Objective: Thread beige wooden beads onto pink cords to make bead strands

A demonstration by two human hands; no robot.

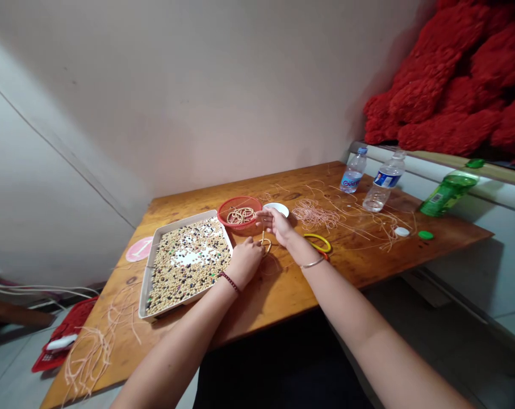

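Note:
A short string of tan beads (267, 244) runs between my two hands, close to the right side of the bead tray. My left hand (247, 257), back upward and fingers curled, is closed at the string's lower end. My right hand (276, 224) is just above and to the right, by the upper end of the string; some of its fingers are stretched out, and its grip on the string is partly hidden. The white tray (143, 284) holds many tan, black and coloured beads. Behind my hands, a red basket (221, 211) contains finished-looking loops of tan beads (241, 215).
A white dish (285, 209) sits behind my right hand. Loose pink cords (314, 216) lie to the right, more cords (87, 358) at the front left. Yellow ring (325, 243), two clear bottles (379, 190) (352, 177) and a green bottle (447, 193) stand rightward.

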